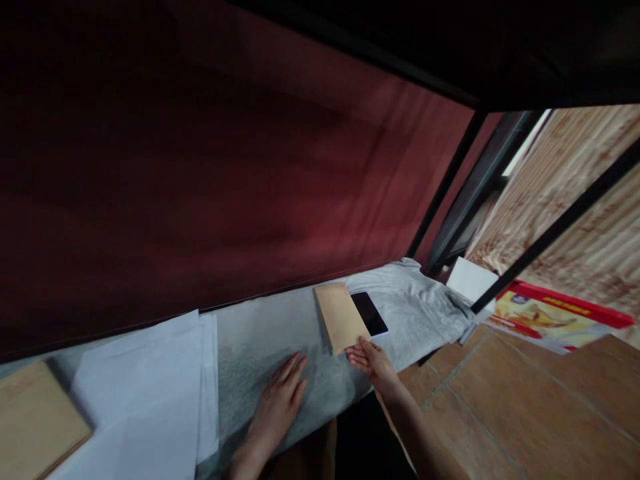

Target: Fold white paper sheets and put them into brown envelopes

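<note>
Narrow worktop (pixel 250 337) draped in grey cloth, dark red wall behind, light dim. Right hand (pixel 371 360): fingers loosely curled at the near corner of a tan card (pixel 341 317); touching it, but a pinch cannot be confirmed. Left hand (pixel 280 399): spread flat on the cloth, holding nothing. Card lies flat mid-worktop, one long edge against a dark-screened phone (pixel 370 312). Judged light, thin, fairly stiff; best lifted by the near edge. White paper sheets (pixel 150 393) further left. Card's thickness unclear; forearms cut off below.

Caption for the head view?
Right hand at a tan envelope beside a phone; left hand flat on grey cloth.
</note>
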Demonstrator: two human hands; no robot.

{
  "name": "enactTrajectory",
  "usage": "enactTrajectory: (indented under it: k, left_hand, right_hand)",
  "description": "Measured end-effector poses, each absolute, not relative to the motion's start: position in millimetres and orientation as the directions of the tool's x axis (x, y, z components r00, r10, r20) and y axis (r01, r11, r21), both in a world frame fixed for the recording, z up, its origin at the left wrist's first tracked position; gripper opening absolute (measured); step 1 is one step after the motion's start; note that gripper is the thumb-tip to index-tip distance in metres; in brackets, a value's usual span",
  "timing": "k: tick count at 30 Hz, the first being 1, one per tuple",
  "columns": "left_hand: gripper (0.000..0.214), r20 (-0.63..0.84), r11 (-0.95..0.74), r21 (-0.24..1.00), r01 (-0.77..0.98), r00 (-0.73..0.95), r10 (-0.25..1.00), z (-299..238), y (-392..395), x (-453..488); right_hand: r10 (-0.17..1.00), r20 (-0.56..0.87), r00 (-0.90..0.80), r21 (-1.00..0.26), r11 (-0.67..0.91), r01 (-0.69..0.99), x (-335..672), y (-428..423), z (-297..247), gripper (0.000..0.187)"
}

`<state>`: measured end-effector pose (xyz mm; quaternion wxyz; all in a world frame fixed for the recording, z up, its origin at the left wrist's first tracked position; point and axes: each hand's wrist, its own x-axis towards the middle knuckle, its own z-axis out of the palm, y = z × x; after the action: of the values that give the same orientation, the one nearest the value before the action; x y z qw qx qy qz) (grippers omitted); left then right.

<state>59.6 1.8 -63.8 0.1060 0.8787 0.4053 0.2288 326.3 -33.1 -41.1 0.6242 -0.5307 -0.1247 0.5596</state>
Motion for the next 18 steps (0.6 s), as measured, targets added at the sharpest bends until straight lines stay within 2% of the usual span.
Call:
enactTrajectory:
  k: [4,7,18]
  left_hand:
    - [0.049,0.281,-0.663,0.415,0.623,0.606,0.744,-46,7,109]
    - [0.051,0.261,-0.630,0.415,0.656,0.578,0.773,-43,15,139]
    - [0.043,0.305,-0.603,0.350,0.716,0.522,0.797,-60,21,172]
  right_hand:
    - [0.823,-0.494,0.280,-0.777,-0.273,-0.567,330,-32,-39,0.030]
    - [0.810,-0.523,0.266,-0.763,-0.306,-0.569,333,-30,-40,0.028]
    - [0.833,-0.500,0.236,-0.770,-0.303,-0.562,333,-32,-47,0.023]
